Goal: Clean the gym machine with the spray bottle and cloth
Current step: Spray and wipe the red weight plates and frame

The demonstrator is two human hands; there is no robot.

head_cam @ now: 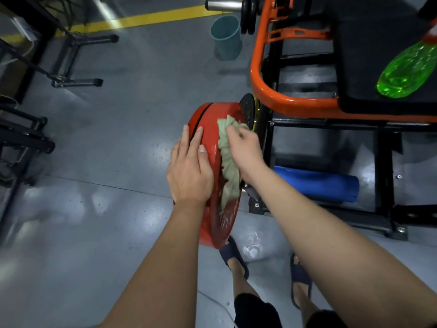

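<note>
- One head-worn view here, looking steeply down and forward onto the grey floor (94,162).
- It's close over the red weight plate (212,114) at centre, sandalled feet (300,275) nearest, orange machine frame (295,106) far right.

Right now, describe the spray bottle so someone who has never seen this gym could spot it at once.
Find the orange-framed machine on the right, then its black seat pad. The spray bottle lies on its side on that pad, the only translucent bright green thing there.
</note>
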